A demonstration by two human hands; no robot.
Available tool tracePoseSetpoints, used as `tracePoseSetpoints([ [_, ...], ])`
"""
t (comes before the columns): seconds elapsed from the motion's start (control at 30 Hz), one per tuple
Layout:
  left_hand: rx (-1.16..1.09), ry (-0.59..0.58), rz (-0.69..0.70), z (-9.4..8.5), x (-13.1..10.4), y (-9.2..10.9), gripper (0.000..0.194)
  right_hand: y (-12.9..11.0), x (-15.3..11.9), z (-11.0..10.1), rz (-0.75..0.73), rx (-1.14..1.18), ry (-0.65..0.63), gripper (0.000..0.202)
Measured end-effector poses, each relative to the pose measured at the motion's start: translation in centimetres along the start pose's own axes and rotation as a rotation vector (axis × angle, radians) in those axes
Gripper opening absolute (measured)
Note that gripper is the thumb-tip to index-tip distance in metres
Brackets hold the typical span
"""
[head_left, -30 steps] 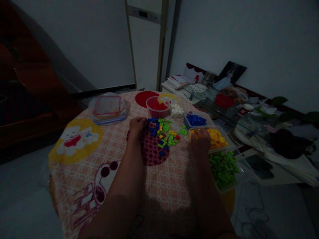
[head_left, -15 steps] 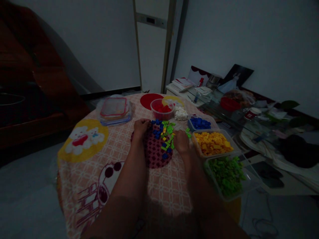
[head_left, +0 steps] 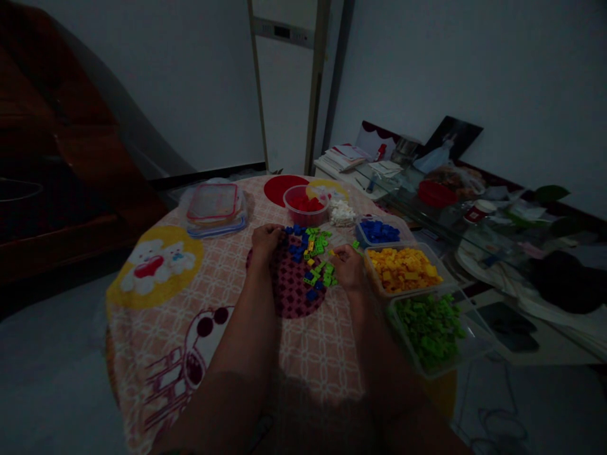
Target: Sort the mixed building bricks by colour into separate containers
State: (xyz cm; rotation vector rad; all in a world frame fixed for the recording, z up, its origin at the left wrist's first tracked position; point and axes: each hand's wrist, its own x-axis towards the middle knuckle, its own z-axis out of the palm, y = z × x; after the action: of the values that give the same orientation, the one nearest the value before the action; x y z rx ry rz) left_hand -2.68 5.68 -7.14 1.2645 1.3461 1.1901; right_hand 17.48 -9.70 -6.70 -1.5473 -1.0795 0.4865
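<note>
My left hand [head_left: 266, 241] is closed at the left edge of a loose pile of toy building bricks, its fingertips pinched on what looks like a dark blue brick. My right hand [head_left: 349, 264] is closed at the right side of the pile, with a small yellow brick [head_left: 331, 253] at its fingertips. Between the hands lie blue bricks [head_left: 296, 254] and light green bricks [head_left: 328, 275], with a few yellow ones among them. They rest on a dark red round patch [head_left: 294, 297] of the patterned tablecloth.
Beyond the pile stand a tub of red bricks [head_left: 306, 206] and a heap of white bricks [head_left: 342, 213]. Along the right are boxes of blue bricks [head_left: 379, 231], yellow bricks [head_left: 404, 270] and green bricks [head_left: 430, 332]. Stacked lids [head_left: 214, 208] lie at the far left.
The view has shifted slightly. My right hand has turned a little, so its fingers show more clearly. My left hand stays at the pile's left edge.
</note>
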Motion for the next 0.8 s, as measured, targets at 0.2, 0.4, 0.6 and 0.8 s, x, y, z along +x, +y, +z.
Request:
tracePoseSetpoints([
  [0.2, 0.015, 0.002, -0.004, 0.0, 0.3, -0.2, 0.027, 0.8, 0.3, 0.0, 0.104, 0.325, -0.024, 0.025],
  [0.4, 0.018, -0.003, 0.005, -0.1, 0.4, -0.2, 0.026, -0.1, 0.4, 0.3, 0.158, 0.517, 0.003, 0.036],
  [0.6, 0.026, 0.0, 0.003, 0.0, 0.3, -0.2, 0.024, -0.6, 0.2, 0.0, 0.162, 0.588, -0.007, 0.039],
  [0.8, 0.017, 0.024, 0.009, -0.2, -0.5, 1.4, 0.025, -0.8, 0.0, -0.2, 0.15, 0.571, -0.003, 0.038],
])
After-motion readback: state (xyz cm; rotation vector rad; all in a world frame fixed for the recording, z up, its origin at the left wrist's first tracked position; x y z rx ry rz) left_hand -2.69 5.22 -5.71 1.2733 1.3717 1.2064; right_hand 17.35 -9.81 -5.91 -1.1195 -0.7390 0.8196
